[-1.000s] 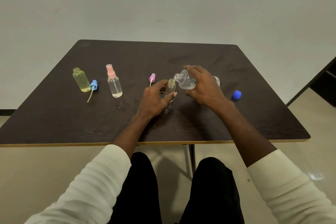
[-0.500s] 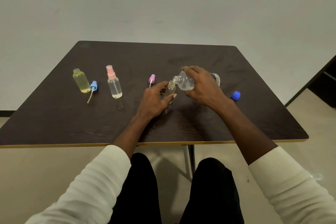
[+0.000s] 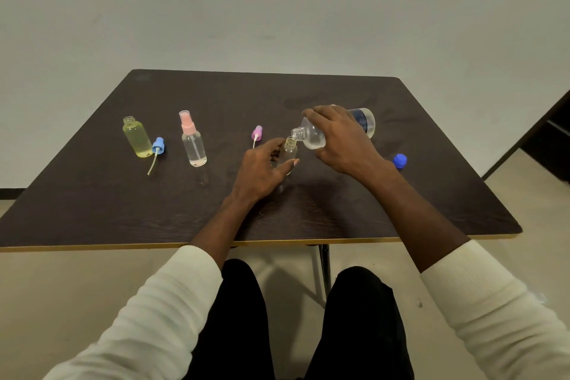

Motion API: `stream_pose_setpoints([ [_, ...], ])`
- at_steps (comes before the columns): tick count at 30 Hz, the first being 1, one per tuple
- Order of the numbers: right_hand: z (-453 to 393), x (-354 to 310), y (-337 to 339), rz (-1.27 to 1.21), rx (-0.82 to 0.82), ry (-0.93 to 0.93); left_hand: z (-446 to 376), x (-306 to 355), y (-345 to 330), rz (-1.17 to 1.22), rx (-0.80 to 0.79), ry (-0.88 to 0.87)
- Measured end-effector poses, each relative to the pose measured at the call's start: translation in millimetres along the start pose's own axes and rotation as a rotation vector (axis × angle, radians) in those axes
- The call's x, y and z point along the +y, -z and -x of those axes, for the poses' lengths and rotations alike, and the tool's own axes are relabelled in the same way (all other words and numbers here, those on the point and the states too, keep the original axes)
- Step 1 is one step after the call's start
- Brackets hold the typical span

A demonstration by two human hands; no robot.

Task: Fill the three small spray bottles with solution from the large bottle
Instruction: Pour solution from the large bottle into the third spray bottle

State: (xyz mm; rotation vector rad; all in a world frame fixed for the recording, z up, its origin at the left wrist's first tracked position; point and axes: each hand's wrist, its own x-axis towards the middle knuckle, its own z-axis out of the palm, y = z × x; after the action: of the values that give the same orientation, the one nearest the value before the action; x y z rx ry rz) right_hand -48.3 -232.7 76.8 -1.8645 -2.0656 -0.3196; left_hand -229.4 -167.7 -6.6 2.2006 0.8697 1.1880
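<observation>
R hand (image 3: 340, 140) tilts clear lg bottle (image 3: 314, 136); L hand (image 3: 262, 171) grips sm bottle (image 3: 290, 153)

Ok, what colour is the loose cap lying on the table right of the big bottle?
Blue cap, seen in the head view.

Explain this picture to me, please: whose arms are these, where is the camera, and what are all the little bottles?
No machine here: a person wears a camera on the head, looking down at their own arms over a dark wooden table. The right hand grips a large clear plastic bottle, tipped so its open neck meets a small clear open bottle that the left hand holds upright. Further left stand a small clear bottle with a pink spray top and an open yellowish bottle. Loose on the table lie a light blue spray head, a purple spray head and a blue screw cap.
</observation>
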Motion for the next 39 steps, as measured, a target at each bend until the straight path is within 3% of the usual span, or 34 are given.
stream_pose_setpoints([
  [39, -3.2, -4.3, 5.7, 0.049, 0.003, 0.037, -1.1, -0.6, -1.2, 0.023, 0.006, 0.012],
])
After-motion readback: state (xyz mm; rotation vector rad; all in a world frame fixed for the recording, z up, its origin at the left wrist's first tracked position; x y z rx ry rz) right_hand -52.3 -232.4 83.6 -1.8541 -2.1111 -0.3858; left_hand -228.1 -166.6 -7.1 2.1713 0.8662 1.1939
